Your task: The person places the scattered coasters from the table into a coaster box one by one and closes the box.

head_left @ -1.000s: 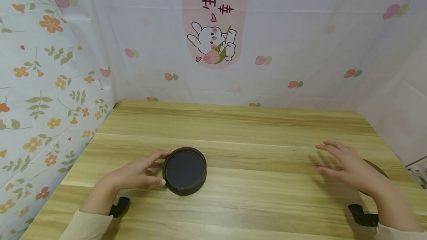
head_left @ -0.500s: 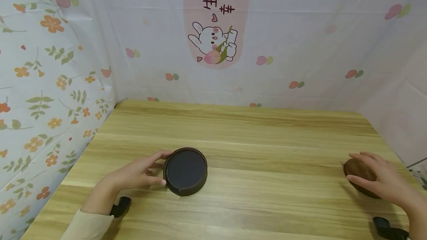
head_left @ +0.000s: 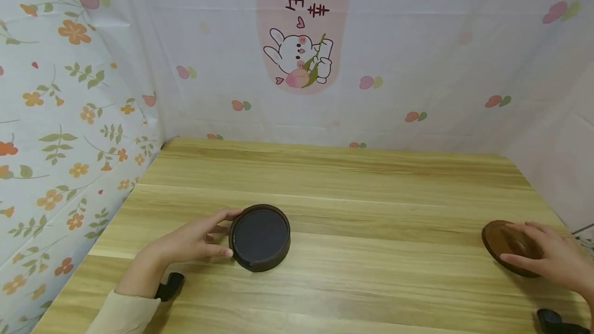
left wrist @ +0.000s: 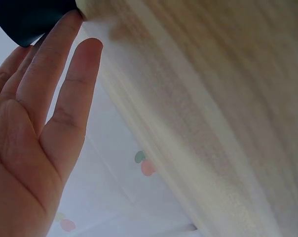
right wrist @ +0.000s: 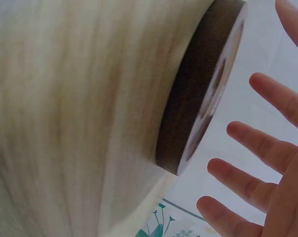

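A round black coaster holder [head_left: 261, 236] with stitched edging and a dark brown rim lies left of the table's middle. My left hand [head_left: 197, 241] rests against its left side, index fingertip and thumb at the rim, fingers fairly straight. The left wrist view shows the dark holder [left wrist: 33, 17] right at the fingertips. At the right lies a round brown wooden disc [head_left: 496, 241] with a glossy top and a shape in its middle, partly hidden by my right hand [head_left: 552, 256]. In the right wrist view that hand's fingers spread straight, apart from the disc's thick dark side [right wrist: 191, 94].
The wood-grain table [head_left: 352, 184] reaches back to a white cloth [head_left: 394, 55] with a cartoon rabbit. A flower-patterned cloth [head_left: 69, 117] borders the left side. Black wrist mounts [head_left: 171, 286] sit below both hands.
My right hand has moved right and toward me, first across to the wooden disc, then farther right, uncovering more of it. My left hand stays at the coaster holder; the view shifts slightly.
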### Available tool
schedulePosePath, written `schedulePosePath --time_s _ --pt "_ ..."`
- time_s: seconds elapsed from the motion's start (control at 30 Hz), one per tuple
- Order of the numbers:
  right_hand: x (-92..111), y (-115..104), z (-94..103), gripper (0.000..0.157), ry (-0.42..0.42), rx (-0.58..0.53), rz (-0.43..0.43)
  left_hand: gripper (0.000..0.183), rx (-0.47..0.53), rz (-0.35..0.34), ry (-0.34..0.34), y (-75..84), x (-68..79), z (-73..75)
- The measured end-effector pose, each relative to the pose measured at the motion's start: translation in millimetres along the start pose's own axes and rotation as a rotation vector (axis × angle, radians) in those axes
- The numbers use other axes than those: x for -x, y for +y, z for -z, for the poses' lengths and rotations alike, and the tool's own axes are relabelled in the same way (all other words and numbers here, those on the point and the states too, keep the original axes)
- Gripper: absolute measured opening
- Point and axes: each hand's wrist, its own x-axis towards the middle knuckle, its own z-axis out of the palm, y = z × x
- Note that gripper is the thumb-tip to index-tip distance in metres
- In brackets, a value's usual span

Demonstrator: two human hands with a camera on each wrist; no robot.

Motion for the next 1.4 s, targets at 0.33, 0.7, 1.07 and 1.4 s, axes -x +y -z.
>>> schedulePosePath --time_s 0.33,0.7,1.07,1.4 --pt "0 2 -4.2 0.075 -0.047 -0.037 0.021 0.081 0.004 -0.006 0.0 -1.5 0.4 -0.5" --pt "-4 8 -6.5 0.079 -0.074 -0.017 0.024 0.081 0.007 0.006 0.004 -1.8 0.7 -0.6" --pt "-9 2 -3.3 0.079 -0.119 -0.047 0.038 0.081 0.014 -0.002 -0.004 -2.2 1.8 -0.6" --pt "-12 3 -5.9 0.076 -0.076 -0.015 0.055 0.08 0.0 -0.002 0.001 -2.9 2.2 -0.4"
